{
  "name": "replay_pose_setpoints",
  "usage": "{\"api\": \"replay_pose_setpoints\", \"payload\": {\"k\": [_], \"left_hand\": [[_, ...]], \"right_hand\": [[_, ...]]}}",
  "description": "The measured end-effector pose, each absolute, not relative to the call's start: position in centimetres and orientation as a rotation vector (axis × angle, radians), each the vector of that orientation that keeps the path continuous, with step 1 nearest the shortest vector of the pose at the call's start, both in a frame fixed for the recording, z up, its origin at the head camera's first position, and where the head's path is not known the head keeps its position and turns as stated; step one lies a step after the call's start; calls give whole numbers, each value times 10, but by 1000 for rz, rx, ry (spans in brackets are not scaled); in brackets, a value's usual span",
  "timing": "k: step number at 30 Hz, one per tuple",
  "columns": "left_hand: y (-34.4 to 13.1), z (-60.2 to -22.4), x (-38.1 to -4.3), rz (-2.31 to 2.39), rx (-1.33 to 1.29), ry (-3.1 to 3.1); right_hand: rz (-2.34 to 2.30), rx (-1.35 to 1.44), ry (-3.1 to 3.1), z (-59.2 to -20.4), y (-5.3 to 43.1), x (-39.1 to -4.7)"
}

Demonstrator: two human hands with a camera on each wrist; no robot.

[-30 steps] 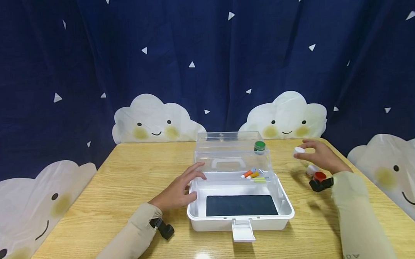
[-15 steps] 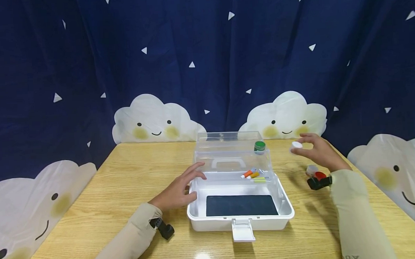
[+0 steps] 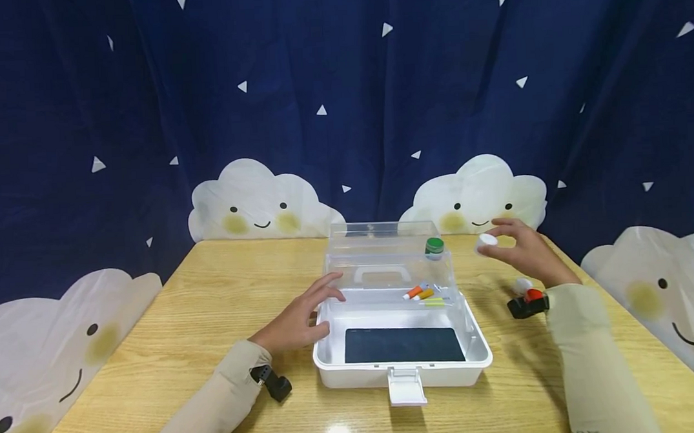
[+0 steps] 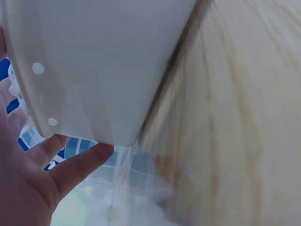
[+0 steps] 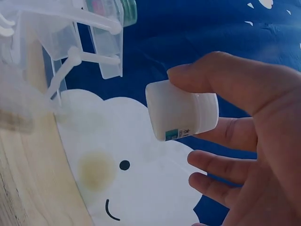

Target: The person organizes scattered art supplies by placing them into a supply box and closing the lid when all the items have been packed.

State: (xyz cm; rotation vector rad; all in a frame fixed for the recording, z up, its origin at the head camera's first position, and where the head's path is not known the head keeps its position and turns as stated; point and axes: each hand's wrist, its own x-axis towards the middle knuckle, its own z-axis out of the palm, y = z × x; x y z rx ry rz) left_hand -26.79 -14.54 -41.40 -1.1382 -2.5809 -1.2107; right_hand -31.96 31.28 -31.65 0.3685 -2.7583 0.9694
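Observation:
My right hand (image 3: 527, 252) pinches a small white-lidded jar (image 3: 486, 242) between thumb and finger, held above the table to the right of the box. In the right wrist view the jar (image 5: 171, 110) is tilted and shows a small label; the other fingers are apart from it. My left hand (image 3: 296, 319) rests against the left side of the white storage box (image 3: 409, 374), its fingers spread loosely by the rim. The box stands with its clear trays (image 3: 360, 258) raised. One tray holds a green-lidded jar (image 3: 434, 246); another bears small coloured tubes (image 3: 424, 294).
A dark flat rectangle (image 3: 403, 344) lies in the bottom of the box. The front latch (image 3: 406, 387) hangs down. Beside my right wrist on the table are a white-topped jar (image 3: 522, 286) and a red-lidded jar (image 3: 534, 295). A blue curtain (image 3: 296, 115) hangs behind the table.
My right hand has carried the white-lidded jar up and leftward, away from the other jars and closer to the raised trays. The left hand and the box have stayed put.

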Motion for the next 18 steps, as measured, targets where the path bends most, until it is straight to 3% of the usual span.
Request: {"api": "replay_pose_setpoints", "payload": {"k": [18], "left_hand": [[-145,-413,-267,-1222,-1136,-2587]], "right_hand": [[931,478,-2697,-317,284,-327]]}}
